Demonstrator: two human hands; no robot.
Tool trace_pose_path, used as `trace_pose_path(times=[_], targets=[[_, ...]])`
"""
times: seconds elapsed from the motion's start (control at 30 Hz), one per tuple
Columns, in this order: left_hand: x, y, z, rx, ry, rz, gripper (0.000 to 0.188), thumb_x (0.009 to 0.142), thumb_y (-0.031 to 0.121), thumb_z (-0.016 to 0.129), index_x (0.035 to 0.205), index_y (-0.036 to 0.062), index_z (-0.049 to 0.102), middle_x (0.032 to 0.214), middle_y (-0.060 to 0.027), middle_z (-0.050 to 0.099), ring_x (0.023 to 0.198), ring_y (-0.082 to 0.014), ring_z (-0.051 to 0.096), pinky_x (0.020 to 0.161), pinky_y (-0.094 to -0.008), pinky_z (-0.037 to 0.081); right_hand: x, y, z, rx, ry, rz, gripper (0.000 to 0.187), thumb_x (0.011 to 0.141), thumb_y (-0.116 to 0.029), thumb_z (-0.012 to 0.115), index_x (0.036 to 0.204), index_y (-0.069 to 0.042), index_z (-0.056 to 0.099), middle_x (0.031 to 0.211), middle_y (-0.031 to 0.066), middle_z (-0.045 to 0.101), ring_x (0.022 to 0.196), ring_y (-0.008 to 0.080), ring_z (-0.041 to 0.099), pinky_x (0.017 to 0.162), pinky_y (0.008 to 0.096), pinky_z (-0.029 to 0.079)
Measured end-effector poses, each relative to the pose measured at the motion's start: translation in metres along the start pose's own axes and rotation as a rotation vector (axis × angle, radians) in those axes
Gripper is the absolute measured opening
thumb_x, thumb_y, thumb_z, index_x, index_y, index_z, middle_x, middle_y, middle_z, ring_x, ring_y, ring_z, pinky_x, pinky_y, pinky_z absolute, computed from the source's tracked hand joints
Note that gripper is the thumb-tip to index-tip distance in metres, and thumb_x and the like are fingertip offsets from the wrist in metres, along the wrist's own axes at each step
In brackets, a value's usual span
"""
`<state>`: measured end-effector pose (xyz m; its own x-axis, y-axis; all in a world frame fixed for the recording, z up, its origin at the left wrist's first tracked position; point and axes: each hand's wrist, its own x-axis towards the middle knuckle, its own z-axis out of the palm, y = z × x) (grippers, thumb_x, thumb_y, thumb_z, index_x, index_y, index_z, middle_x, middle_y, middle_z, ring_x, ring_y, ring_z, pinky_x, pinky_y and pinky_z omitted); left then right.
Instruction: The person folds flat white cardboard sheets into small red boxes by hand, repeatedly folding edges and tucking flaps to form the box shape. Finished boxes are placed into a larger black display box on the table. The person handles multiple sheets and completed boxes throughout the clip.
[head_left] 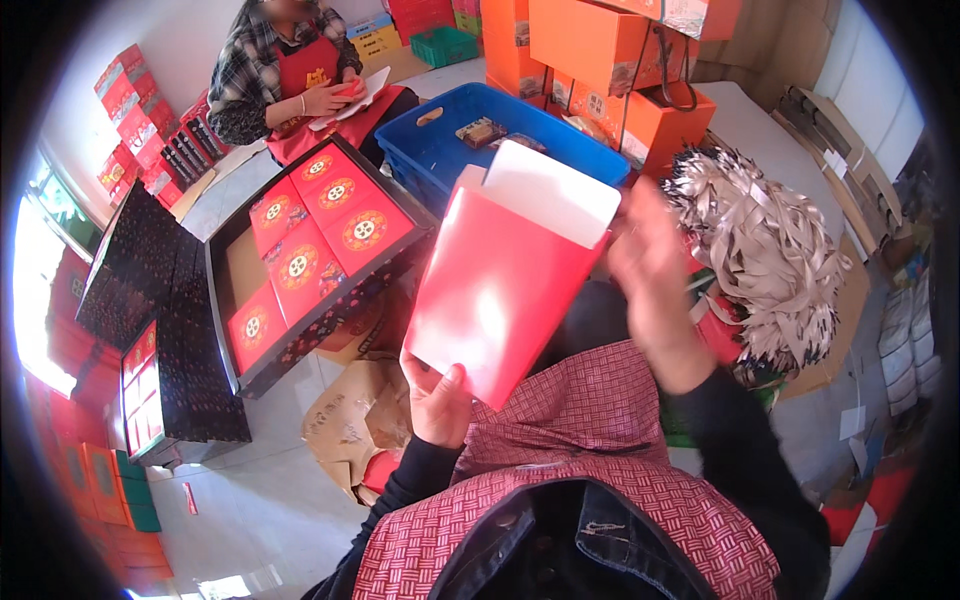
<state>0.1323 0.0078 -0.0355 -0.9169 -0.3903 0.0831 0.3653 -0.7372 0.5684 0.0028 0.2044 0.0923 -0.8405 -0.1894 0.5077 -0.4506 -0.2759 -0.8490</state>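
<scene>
My left hand (440, 402) grips the lower corner of a red carton (495, 290), thumb on its front face. The carton is tilted, and its white end flap (553, 193) stands up at the far end. Close to the carton's right edge is my right hand (648, 268), blurred by motion, its fingers stretched out and nothing visible in them. I cannot tell whether it touches the carton. Beyond the carton stands a blue plastic crate (405, 150) with a few small wrapped packets (480, 132) inside.
At left, a black-edged tray box (300, 352) holds several red patterned boxes (297, 264). A heap of beige ribbons (765, 250) lies at right, and orange gift boxes (590, 50) are stacked behind the crate. Across from me sits a person (290, 70) in a red apron, handling something red.
</scene>
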Motion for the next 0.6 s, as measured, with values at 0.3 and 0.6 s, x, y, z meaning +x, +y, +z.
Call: trace_pose_path(times=[0.3,0.6], targets=[[-0.046,0.014,-0.006,0.770,-0.204,-0.068,0.023,0.099,0.012,0.046,0.120,0.0016,0.049,0.118,-0.0057,0.053,0.099,-0.0118,0.050,0.090,-0.0262,0.040,-0.098,0.031,-0.003,-0.351,-0.066,-0.038,0.063,0.097,-0.019,0.054,0.146,0.003,0.020,0.146,0.0187,0.034,0.131,0.0240,0.040,0.107,0.0348,0.034],[0.030,0.012,0.033,0.635,-0.448,-0.061,0.045,0.102,0.026,0.045,0.140,0.0028,0.042,0.138,-0.0076,0.048,0.128,-0.0159,0.042,0.107,-0.0299,0.030,-0.085,0.033,-0.025,-0.041,-0.185,0.192,0.060,0.094,-0.013,0.056,0.144,0.000,0.024,0.131,0.0152,0.044,0.117,0.0192,0.050,0.098,0.0331,0.042]])
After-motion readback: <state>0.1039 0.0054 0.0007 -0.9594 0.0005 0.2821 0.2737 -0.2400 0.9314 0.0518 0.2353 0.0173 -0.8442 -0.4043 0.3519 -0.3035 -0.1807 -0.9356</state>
